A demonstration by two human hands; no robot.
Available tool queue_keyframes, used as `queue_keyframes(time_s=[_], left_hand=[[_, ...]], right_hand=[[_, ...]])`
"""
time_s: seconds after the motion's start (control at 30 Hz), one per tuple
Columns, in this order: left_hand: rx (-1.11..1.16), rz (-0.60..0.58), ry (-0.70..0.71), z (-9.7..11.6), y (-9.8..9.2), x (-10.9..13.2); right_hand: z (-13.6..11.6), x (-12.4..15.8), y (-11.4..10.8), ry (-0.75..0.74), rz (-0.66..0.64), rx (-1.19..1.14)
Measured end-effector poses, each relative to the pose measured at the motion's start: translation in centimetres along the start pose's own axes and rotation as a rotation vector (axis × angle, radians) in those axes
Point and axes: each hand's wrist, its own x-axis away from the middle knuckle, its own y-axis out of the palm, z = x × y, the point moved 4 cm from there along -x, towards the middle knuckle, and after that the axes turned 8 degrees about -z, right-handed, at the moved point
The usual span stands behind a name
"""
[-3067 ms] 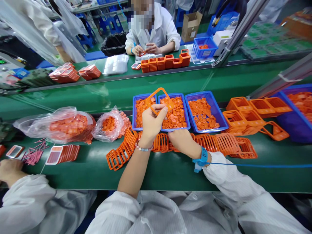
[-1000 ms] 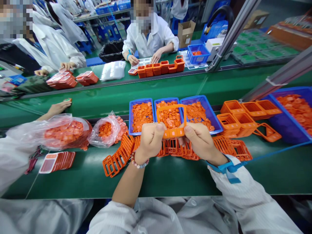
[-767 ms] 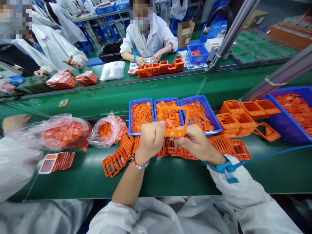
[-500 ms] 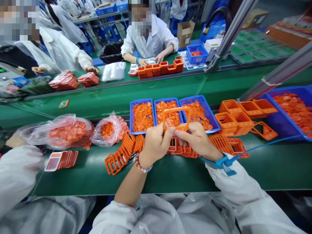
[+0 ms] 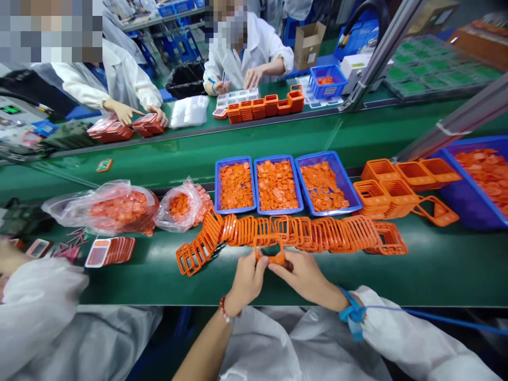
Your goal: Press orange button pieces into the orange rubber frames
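Observation:
My left hand (image 5: 246,279) is closed on the lower left corner of an orange plastic frame (image 5: 269,257), held upright above the green table's front part. From the other side, my right hand (image 5: 302,272) pinches the same frame at its lower right corner. The fingers hide part of the frame's bottom edge. Just beyond it runs a long row of leaning orange frames (image 5: 345,234). Behind that row stand three blue trays of small orange pieces: a left tray (image 5: 216,197), a middle tray (image 5: 257,196) and a right tray (image 5: 354,197).
Stacked orange frames (image 5: 383,193) and a large blue bin (image 5: 472,206) stand at the right. Plastic bags of orange pieces (image 5: 119,209) lie left, near a row of red-edged frames (image 5: 109,252). A co-worker's sleeve (image 5: 43,291) reaches in at left. A blue cord (image 5: 432,316) trails from my right wrist.
Both my hands have come down and nearer to me with the orange frame, away from the trays. The co-worker's arm at left has drawn back from the plastic bag.

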Motion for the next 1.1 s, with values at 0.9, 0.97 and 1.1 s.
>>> queue_keyframes(time_s=[0.9, 0.97, 1.1], left_hand=[[-0.329, 0.550, -0.157, -7.7, -10.0, 10.4], [-0.470, 0.522, -0.135, -9.5, -13.8, 10.9], [-0.514, 0.266, -0.135, -13.0, -17.7, 10.1]], right_hand=[[5.1, 3.3, 2.6, 0.260, -0.310, 0.285], [4.8, 3.5, 2.1, 0.218, -0.285, 0.475], [2.6, 3.4, 0.2, 0.110, -0.271, 0.626]])
